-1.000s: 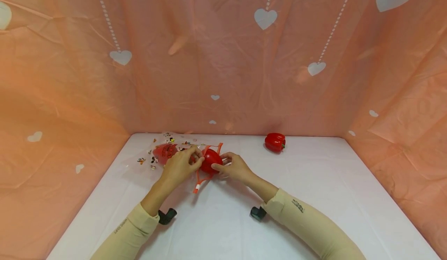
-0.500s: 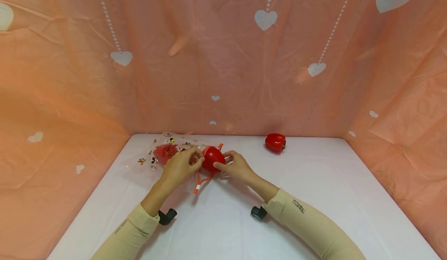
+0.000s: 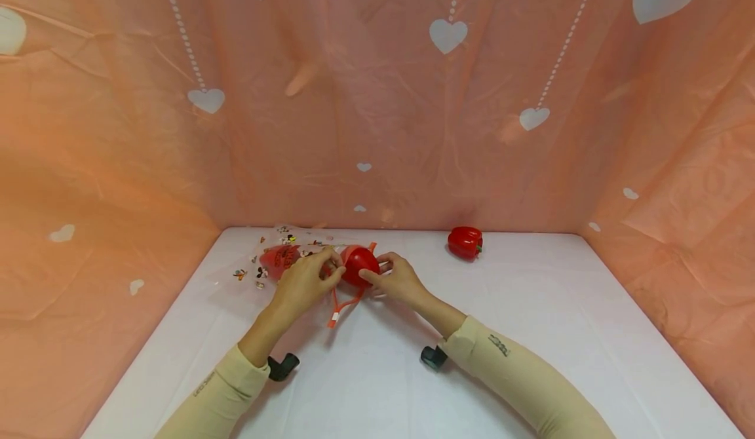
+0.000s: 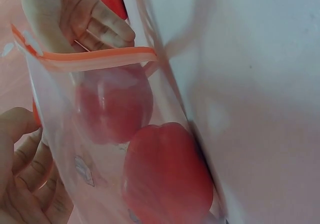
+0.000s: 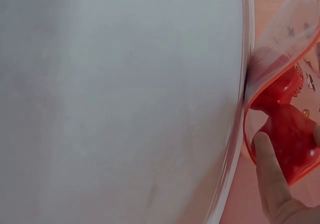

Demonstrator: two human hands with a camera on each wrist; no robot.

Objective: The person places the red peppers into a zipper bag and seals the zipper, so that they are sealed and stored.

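A clear zip bag (image 4: 95, 174) with an orange rim and cartoon prints lies on its side at the left of the table. One red bell pepper (image 3: 277, 261) is deep inside it. A second red bell pepper (image 3: 361, 267) sits within the bag's mouth, as the left wrist view shows through the film. My right hand (image 3: 401, 283) grips this second pepper between thumb and fingers from the right. My left hand (image 3: 303, 282) pinches the bag's rim on the near side; in the left wrist view its fingertips (image 4: 32, 124) meet at the orange edge.
A third red bell pepper (image 3: 464, 243) lies alone at the table's back, right of the middle. Dark wrist-camera mounts (image 3: 435, 358) hang under both sleeves. Peach curtains (image 3: 407, 131) with white hearts close off the back and sides of the white table (image 3: 519, 308).
The second pepper has turned and shifted slightly, moving a little farther back in the bag's mouth with my right hand following. My left hand keeps its place on the rim.
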